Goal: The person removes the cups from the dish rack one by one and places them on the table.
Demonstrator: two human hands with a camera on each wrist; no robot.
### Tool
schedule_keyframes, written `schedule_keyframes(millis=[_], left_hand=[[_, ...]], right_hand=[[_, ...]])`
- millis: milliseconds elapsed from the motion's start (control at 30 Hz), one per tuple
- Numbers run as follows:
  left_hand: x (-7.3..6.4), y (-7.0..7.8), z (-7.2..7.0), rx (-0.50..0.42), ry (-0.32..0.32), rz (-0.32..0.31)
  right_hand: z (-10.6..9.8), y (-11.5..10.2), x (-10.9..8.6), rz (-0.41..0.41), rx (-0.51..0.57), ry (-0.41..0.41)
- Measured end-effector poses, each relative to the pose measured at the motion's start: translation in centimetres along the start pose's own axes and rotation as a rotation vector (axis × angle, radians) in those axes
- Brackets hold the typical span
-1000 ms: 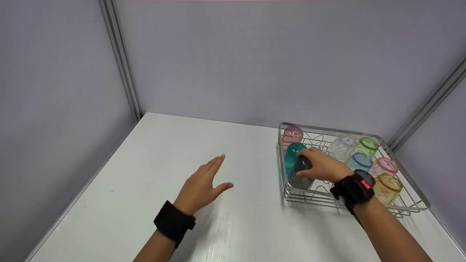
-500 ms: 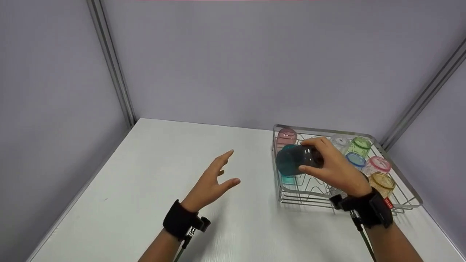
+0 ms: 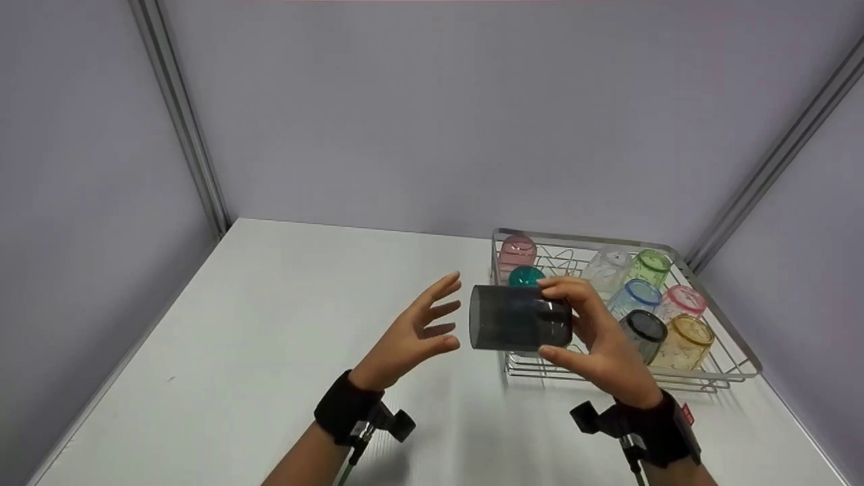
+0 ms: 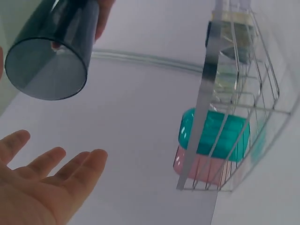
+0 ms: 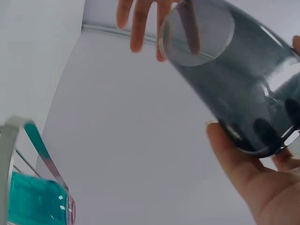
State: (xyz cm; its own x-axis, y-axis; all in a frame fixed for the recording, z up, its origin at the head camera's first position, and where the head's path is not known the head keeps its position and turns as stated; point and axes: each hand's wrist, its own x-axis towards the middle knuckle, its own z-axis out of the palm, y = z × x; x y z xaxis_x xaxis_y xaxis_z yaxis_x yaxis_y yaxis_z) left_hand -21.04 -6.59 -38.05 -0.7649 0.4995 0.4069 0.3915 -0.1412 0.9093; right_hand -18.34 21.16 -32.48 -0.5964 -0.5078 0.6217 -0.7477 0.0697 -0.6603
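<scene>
My right hand [image 3: 601,344] grips a dark grey see-through cup [image 3: 516,317] around its base end. The cup lies sideways in the air, its open mouth turned left toward my left hand [image 3: 412,331]. That hand is spread, fingers apart, just short of the rim and holding nothing. In the left wrist view the mouth of the cup [image 4: 47,70] hangs above the spread fingers [image 4: 79,178]. The right wrist view shows the thumb and fingers on both sides of the cup [image 5: 243,70] near its base.
A wire basket [image 3: 725,307] stands at the right on the white table [image 3: 270,351]. In it are a pink cup [image 3: 518,250], a teal cup [image 3: 526,275] and several patterned glasses, among them a yellow one [image 3: 687,341] and a green one [image 3: 650,266]. Grey walls enclose the table.
My right hand has lifted the dark cup out of the basket, tipped it sideways and carried it left. My left hand has moved right and spread its fingers.
</scene>
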Motion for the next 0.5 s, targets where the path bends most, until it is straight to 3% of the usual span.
schedule_keyframes(millis=[100, 267, 500], left_hand=[[-0.4, 0.3, 0.6, -0.133, -0.053, 0.001], [-0.5, 0.5, 1.1, -0.282, -0.098, -0.031], [-0.6, -0.1, 1.3, -0.292, -0.082, -0.083]], right_hand=[[0.8, 0.1, -0.5, -0.057, 0.061, 0.000], [1.9, 0.6, -0.8, -0.098, 0.050, 0.020], [2.6, 1.7, -1.2, -0.102, 0.027, 0.040]])
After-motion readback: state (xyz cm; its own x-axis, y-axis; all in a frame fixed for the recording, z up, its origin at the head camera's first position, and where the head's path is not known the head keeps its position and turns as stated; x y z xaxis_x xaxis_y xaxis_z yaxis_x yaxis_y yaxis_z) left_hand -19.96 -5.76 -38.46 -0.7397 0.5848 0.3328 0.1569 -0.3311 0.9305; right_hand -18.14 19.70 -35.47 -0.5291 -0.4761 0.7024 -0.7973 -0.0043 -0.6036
